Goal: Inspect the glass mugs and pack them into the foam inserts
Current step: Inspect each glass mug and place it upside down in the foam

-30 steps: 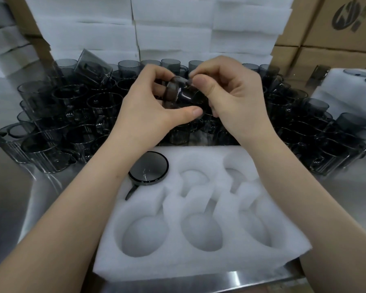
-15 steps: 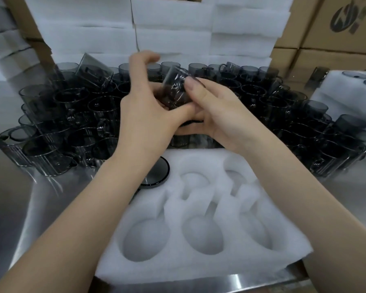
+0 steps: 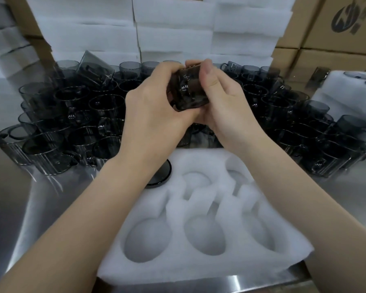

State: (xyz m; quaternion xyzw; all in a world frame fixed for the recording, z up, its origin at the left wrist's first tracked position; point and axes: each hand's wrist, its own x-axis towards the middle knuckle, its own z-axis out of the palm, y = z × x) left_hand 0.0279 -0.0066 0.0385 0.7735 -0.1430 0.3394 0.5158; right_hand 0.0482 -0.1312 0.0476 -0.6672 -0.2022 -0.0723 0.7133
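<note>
A smoky dark glass mug [image 3: 188,89] is tilted, base toward the camera, long axis leaning away, above the white foam insert [image 3: 201,225] on the steel surface [image 3: 15,208]. Left hand [image 3: 154,115] and right hand [image 3: 224,102] each have their grip clamped on its sides.

Bright, even overhead light; the steel tabletop [image 3: 19,208] shows streaky glare at 8 o'clock, white foam slabs [image 3: 173,37] nearly blow out at 12, wide-angle bending warps the edges, overall slightly soft
</note>
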